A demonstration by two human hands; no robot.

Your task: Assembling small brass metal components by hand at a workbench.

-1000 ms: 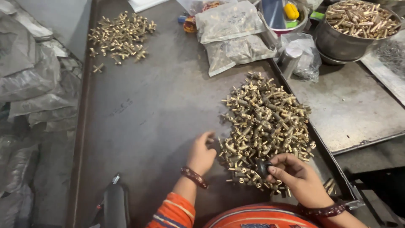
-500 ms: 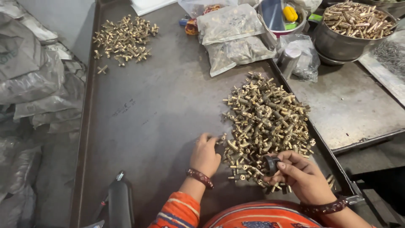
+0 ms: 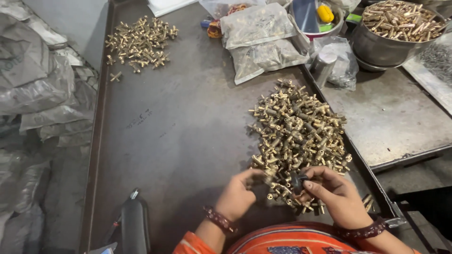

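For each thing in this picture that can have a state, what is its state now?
Left hand: fingers pinching a brass fitting at the near edge of the big pile.
Right hand: closed on a small dark part.
Big pile: loose heap on the tray.
Small pile: spread out at the far left, untouched.
Bags: lying flat, filled.
Steel bowl: heaped full of brass pieces.

A dark metal tray table [image 3: 188,141] bears two heaps of brass fittings [image 3: 296,136], plastic bags [image 3: 256,23].
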